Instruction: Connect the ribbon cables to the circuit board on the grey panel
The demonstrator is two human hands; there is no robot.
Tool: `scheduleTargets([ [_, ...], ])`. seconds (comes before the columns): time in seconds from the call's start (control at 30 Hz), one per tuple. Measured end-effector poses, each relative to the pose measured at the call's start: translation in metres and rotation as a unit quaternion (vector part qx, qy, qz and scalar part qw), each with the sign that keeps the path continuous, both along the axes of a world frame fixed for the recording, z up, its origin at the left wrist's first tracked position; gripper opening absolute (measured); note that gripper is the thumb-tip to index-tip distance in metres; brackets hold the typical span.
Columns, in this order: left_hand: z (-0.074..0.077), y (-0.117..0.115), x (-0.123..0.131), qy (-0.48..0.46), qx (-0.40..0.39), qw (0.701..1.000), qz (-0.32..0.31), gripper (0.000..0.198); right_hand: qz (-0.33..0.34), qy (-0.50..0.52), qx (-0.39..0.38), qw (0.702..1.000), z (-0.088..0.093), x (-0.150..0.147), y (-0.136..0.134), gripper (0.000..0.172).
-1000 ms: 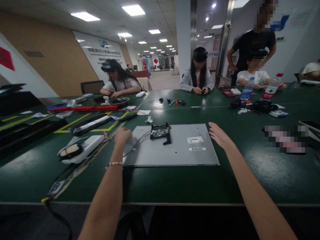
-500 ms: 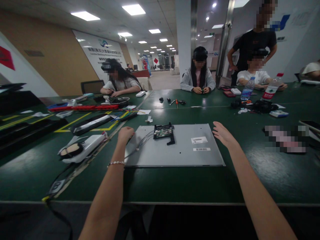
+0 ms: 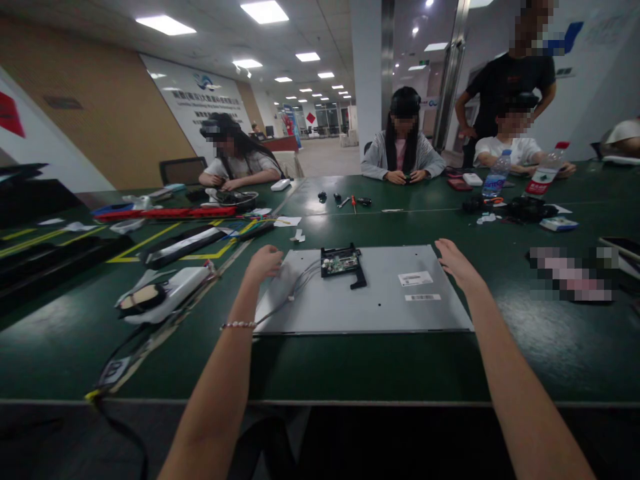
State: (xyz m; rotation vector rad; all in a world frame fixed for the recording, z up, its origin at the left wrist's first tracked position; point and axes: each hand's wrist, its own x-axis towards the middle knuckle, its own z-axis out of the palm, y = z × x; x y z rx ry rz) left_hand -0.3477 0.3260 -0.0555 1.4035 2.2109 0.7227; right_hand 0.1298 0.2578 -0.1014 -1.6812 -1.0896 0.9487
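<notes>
A flat grey metal panel (image 3: pixel 345 310) lies on the green table in front of me. On its upper middle part rests a black bracket with a circuit board (image 3: pixel 341 262), and grey cables (image 3: pixel 305 279) run from it towards the panel's left edge. White labels (image 3: pixel 415 279) are stuck on the right part. My left hand (image 3: pixel 265 262) is at the far left corner, fingers apart and slightly curled, with nothing seen in it. My right hand (image 3: pixel 456 263) is at the far right corner with its fingers stretched out and apart.
Left of the panel are a white device with cable (image 3: pixel 175 297) and a black-and-white strip (image 3: pixel 185 247). Small tools (image 3: pixel 354 202) lie beyond. Bottles (image 3: pixel 545 172) and a blurred pinkish item (image 3: pixel 570 273) are at the right. People sit across the table.
The panel with its board and cables has shifted to the right. Both my hands have moved right too, and the fingers of my left hand have opened from a closed shape.
</notes>
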Motion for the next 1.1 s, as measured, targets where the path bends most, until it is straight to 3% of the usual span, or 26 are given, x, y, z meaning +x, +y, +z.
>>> scheduleTargets([
  [0.1, 0.0, 0.001, 0.014, -0.069, -0.025, 0.997, -0.016, 0.043, -0.031, -0.094, 0.005, 0.995, -0.005, 0.011, 0.005, 0.06],
  [0.23, 0.001, -0.006, 0.039, -0.087, -0.024, 0.995, -0.044, 0.043, -0.057, -0.145, 0.007, 0.988, -0.008, 0.016, 0.004, 0.065],
  [0.37, 0.001, -0.014, 0.063, -0.055, -0.027, 0.994, -0.085, 0.035, -0.073, -0.264, -0.057, 0.96, -0.009, 0.008, -0.004, 0.066],
  [0.53, -0.001, -0.019, 0.081, -0.001, -0.038, 0.991, -0.129, 0.034, -0.039, -0.373, -0.12, 0.919, -0.011, 0.002, -0.011, 0.06],
  [0.8, 0.001, -0.023, 0.082, 0.123, -0.051, 0.977, -0.166, 0.029, 0.036, -0.432, -0.193, 0.88, -0.009, -0.008, -0.014, 0.056],
  [1.1, 0.004, -0.032, 0.097, 0.267, -0.013, 0.948, -0.171, 0.029, 0.039, -0.431, -0.221, 0.874, -0.01, -0.008, -0.014, 0.062],
])
